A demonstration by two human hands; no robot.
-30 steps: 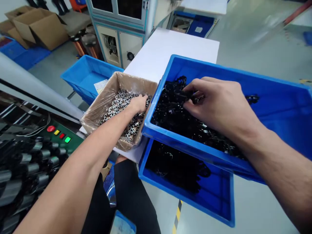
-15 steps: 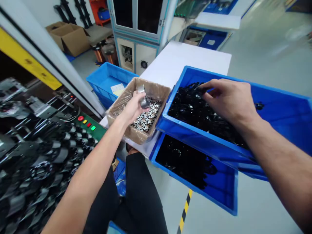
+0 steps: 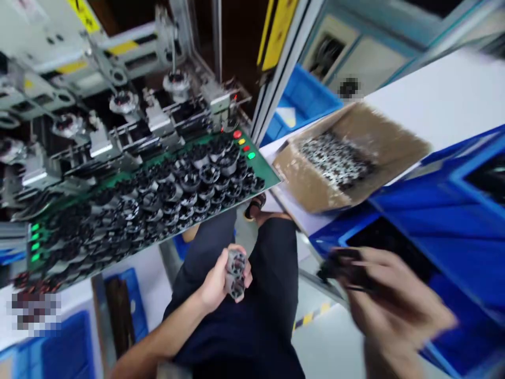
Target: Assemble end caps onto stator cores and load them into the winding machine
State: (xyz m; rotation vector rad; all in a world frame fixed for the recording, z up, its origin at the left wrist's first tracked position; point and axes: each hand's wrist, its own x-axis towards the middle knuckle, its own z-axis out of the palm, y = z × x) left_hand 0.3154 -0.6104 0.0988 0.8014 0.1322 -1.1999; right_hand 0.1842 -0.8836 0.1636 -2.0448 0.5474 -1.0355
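Note:
My left hand (image 3: 215,284) is closed around two grey metal stator cores (image 3: 236,273), held one beside the other above my lap with their slotted ends facing up. My right hand (image 3: 398,295) is smeared by motion, its fingers closed on dark black plastic parts (image 3: 341,266); how many I cannot make out. It is in front of the blue bins, right of my knees. A cardboard box (image 3: 394,137), lined with clear film, stands beyond it with many stator cores (image 3: 335,158) inside. Rows of stator cores with black parts (image 3: 169,195) cover the green machine deck to the left.
Behind the deck is a machine with several metal spindles (image 3: 123,102). Coloured buttons (image 3: 244,146) sit at the green deck's right end. Blue bins (image 3: 426,210) fill the right side, and another blue bin (image 3: 303,97) lies behind the frame post.
The view has swung left toward the machine. My left hand has left the cardboard box with the stator cores; my right hand has come out of the blue bin with black parts.

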